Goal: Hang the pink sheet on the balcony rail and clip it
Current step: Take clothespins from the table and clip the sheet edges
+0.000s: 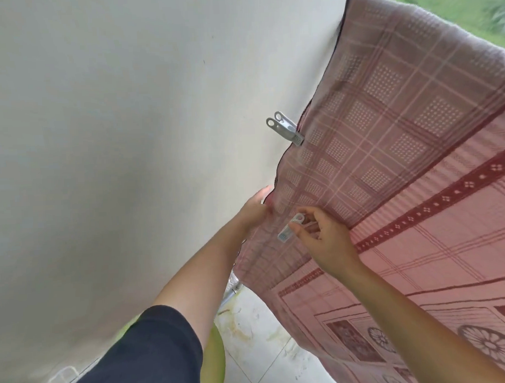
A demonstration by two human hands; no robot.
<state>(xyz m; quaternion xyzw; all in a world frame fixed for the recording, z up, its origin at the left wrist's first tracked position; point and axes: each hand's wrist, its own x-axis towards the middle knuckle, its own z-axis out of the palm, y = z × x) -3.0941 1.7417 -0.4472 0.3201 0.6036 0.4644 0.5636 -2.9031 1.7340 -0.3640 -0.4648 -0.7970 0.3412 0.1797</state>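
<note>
The pink sheet (393, 146) hangs draped over the rail, its edge against the white wall (115, 138). One metal clip (285, 128) is fastened on that edge. Below that clip, my left hand (255, 210) pinches the sheet edge. Beside it, my right hand (321, 234) holds a second clip (290, 231) between fingertips, against the sheet.

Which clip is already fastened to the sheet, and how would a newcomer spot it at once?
Start at the pink sheet draped over the rail beside the pale wall. Follow its wall-side edge up from the two hands to the grey metal clip biting that edge, its two ringed handles jutting over the wall. Unlike the paler clip pinched in the right hand, no hand touches it.
</note>
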